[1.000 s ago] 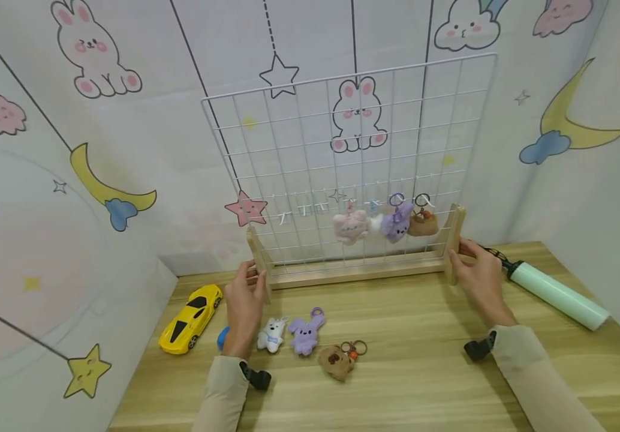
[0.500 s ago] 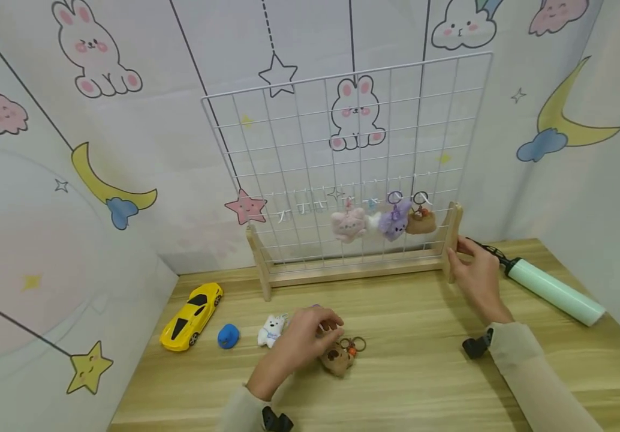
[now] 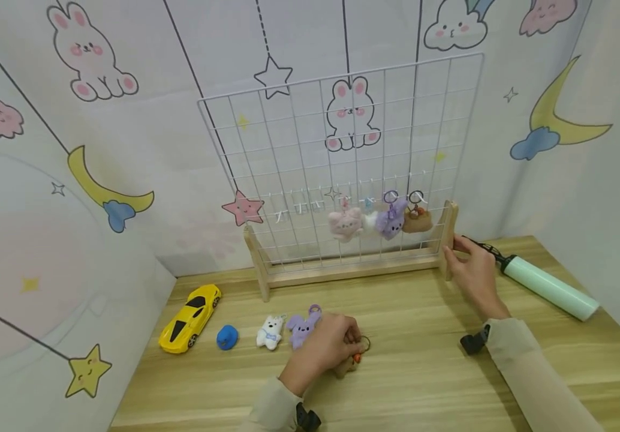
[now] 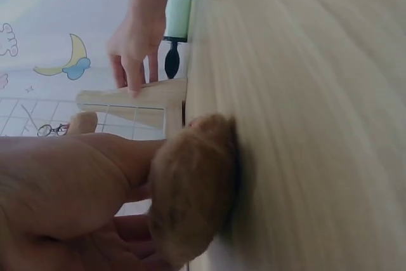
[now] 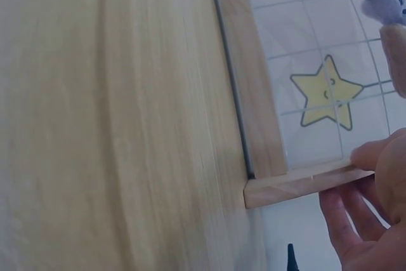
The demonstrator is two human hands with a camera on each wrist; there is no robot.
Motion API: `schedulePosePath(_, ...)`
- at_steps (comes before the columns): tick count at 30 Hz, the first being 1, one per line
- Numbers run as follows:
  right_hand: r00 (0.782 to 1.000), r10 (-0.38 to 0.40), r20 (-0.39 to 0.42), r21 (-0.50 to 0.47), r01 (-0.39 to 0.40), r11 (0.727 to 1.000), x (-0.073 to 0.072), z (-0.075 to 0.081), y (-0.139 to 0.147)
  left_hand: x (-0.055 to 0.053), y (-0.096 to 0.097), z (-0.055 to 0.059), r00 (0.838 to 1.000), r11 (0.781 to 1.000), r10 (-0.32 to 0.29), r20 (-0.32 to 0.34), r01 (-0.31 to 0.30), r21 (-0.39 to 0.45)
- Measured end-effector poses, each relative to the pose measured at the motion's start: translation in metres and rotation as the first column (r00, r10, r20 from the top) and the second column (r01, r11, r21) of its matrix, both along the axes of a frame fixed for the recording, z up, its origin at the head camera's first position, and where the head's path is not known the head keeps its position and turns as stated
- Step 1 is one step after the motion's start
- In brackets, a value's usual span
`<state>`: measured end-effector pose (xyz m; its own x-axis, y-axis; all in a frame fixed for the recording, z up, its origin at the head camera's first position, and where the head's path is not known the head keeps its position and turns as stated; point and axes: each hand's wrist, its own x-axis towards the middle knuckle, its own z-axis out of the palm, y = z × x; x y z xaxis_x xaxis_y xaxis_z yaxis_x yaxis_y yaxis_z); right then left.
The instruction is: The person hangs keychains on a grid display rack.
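My left hand (image 3: 327, 347) is down on the table at the brown plush keychain (image 3: 346, 367), largely covering it. In the left wrist view, thumb and fingers pinch that fuzzy brown body (image 4: 193, 182) close to the tabletop. My right hand (image 3: 474, 273) grips the right wooden upright (image 5: 304, 185) of the wire grid rack (image 3: 337, 274), thumb on one side and fingers on the other. Left of my left hand lie a purple plush keychain (image 3: 300, 331) and a white bear keychain (image 3: 270, 332).
From the grid's hooks hang a pink plush (image 3: 345, 224), a mostly hidden white one, a purple plush (image 3: 390, 222) and a brown one (image 3: 418, 222). A blue hat-shaped piece (image 3: 227, 337) and a yellow toy car (image 3: 190, 318) lie left. A pale green cylinder (image 3: 550, 285) lies right.
My left hand has left the rack's left upright, swung right and down across the table, and taken hold of the brown plush keychain. The right hand stays on its upright.
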<state>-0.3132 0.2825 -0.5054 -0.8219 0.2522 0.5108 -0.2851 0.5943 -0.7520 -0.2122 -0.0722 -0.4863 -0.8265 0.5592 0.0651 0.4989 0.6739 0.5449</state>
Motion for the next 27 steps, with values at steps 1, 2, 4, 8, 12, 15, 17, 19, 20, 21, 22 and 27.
schedulePosePath(1,1.000,0.003,-0.003,0.000,-0.003,1.000,0.000,0.000,0.000,0.001,0.000,-0.001,1.000,1.000,0.009,-0.004,-0.009,-0.007)
schedulePosePath(2,1.000,0.008,-0.005,-0.001,-0.008,1.000,0.001,0.000,-0.001,0.002,0.000,-0.001,1.000,1.000,0.019,-0.005,-0.019,-0.009)
schedulePosePath(4,1.000,0.014,-0.010,0.002,-0.014,1.000,0.001,-0.001,-0.001,0.004,-0.001,-0.002,0.999,0.999,0.034,-0.001,-0.034,-0.008)
schedulePosePath(8,1.000,0.014,-0.021,0.010,-0.013,1.000,0.000,-0.002,-0.001,0.004,-0.003,-0.005,0.999,0.999,0.042,0.004,-0.042,0.017)
schedulePosePath(12,0.999,0.005,-0.033,0.021,-0.004,1.000,0.000,-0.002,-0.001,0.001,-0.006,-0.005,0.999,0.997,0.046,0.014,-0.047,0.063)
schedulePosePath(15,0.999,0.006,-0.042,0.029,-0.004,1.000,0.000,-0.002,0.000,-0.001,-0.008,-0.001,0.997,0.991,0.061,0.048,-0.066,0.115)
schedulePosePath(17,0.999,0.010,-0.050,0.034,-0.009,0.999,0.001,-0.003,-0.001,-0.001,-0.010,0.001,0.994,0.984,0.077,0.075,-0.088,0.155)
schedulePosePath(19,0.998,0.017,-0.056,0.035,-0.015,0.999,0.002,-0.004,-0.001,-0.002,-0.011,0.004,0.991,0.973,0.094,0.093,-0.111,0.202)
schedulePosePath(20,0.998,0.019,-0.058,0.035,-0.017,0.999,0.002,-0.004,-0.001,-0.002,-0.012,0.005,0.990,0.967,0.105,0.097,-0.124,0.223)
schedulePosePath(21,0.998,0.022,-0.061,0.034,-0.020,0.999,0.003,-0.005,-0.002,-0.003,-0.012,0.007,0.989,0.961,0.113,0.094,-0.133,0.244)
schedulePosePath(22,0.998,0.022,-0.062,0.034,-0.020,0.999,0.003,-0.005,-0.002,-0.003,-0.013,0.008,0.989,0.955,0.119,0.082,-0.137,0.264)
schedulePosePath(27,0.997,0.023,-0.073,0.035,-0.020,0.999,0.004,-0.005,-0.003,-0.005,-0.017,0.015,0.987,0.931,0.148,0.062,-0.160,0.327)
